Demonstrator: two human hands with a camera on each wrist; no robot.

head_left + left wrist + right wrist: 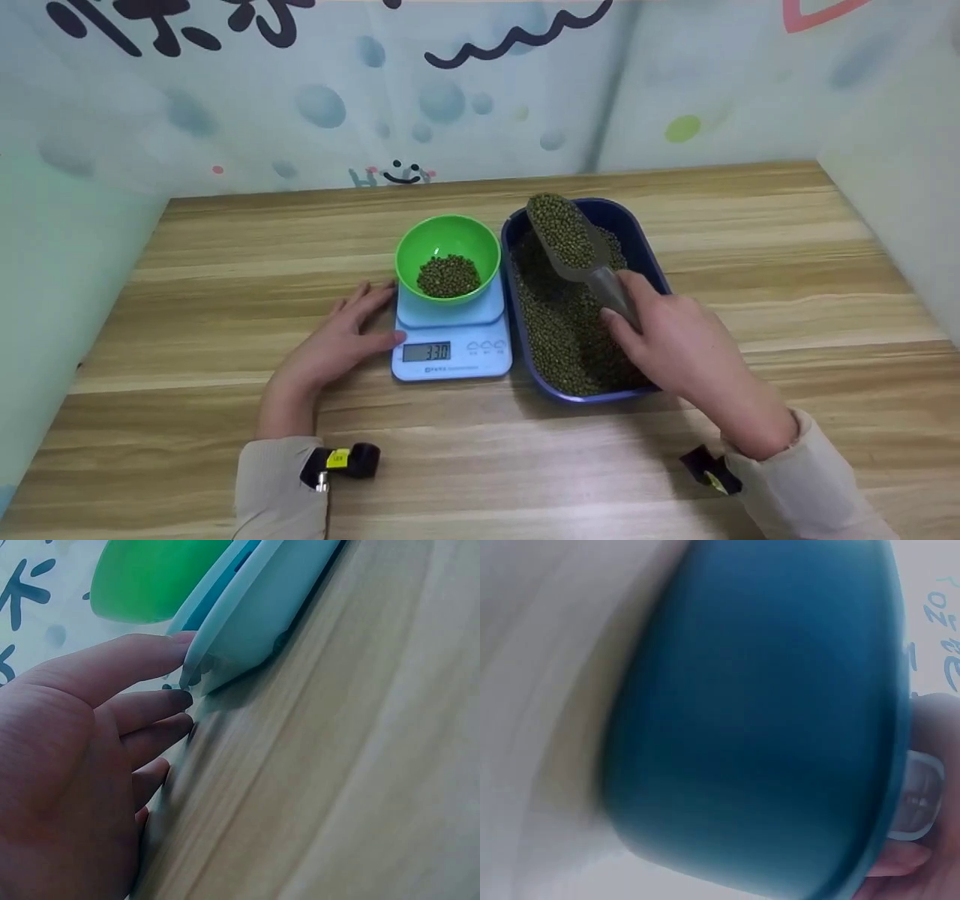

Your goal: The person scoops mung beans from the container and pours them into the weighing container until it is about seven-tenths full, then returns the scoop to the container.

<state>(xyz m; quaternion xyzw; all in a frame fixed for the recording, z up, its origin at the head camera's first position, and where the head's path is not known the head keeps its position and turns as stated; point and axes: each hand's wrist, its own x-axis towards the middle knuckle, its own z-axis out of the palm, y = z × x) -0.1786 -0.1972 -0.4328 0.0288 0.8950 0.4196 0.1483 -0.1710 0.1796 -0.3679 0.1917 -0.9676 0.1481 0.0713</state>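
My right hand grips the handle of a grey scoop heaped with small green beans. Under the scoop stands a dark blue tub with more of the same beans in it. My left hand rests beside a light blue kitchen scale, its thumb and fingertips at the scale's left edge. The display reads about 330. On the weighing plate sits a green bowl with a small pile of beans at its bottom. In the right wrist view, the tub's outer wall hides most of the scoop.
Behind the wooden table hangs a printed backdrop with bubbles and dark lettering. Pale walls stand at both sides. The tub is right beside the scale's right edge.
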